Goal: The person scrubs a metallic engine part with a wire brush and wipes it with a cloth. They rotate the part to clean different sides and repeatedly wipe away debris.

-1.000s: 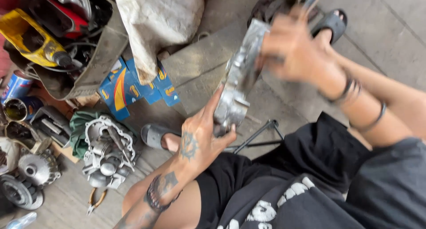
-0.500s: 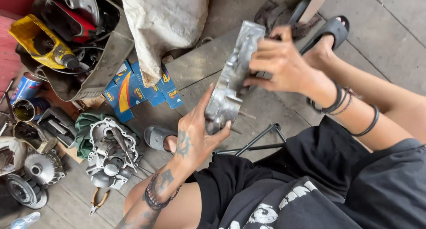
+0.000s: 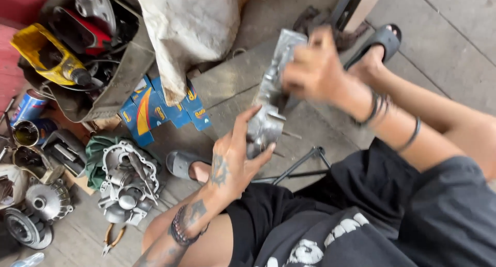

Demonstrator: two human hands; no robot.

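Observation:
I hold a long silver engine casing (image 3: pixel 271 99) upright in front of my knees. My left hand (image 3: pixel 232 158) grips its lower end, thumb on one side and fingers on the other. My right hand (image 3: pixel 310 70), blurred by motion, is pressed against the casing's upper part; I cannot tell whether it holds anything small. Bracelets ring both wrists, and black shorts cover my lap.
A metal engine crankcase (image 3: pixel 126 179) lies on a green cloth at left, orange-handled pliers (image 3: pixel 111 238) below it. Blue cardboard boxes (image 3: pixel 155 109), a yellow power drill (image 3: pixel 49 57), a grey sack (image 3: pixel 186 29), round clutch parts (image 3: pixel 44 202) and a black cross wrench (image 3: pixel 299 163) lie around.
My right hand has shifted slightly left and down along the casing's upper part and is blurred again. My left hand keeps its grip on the lower end.

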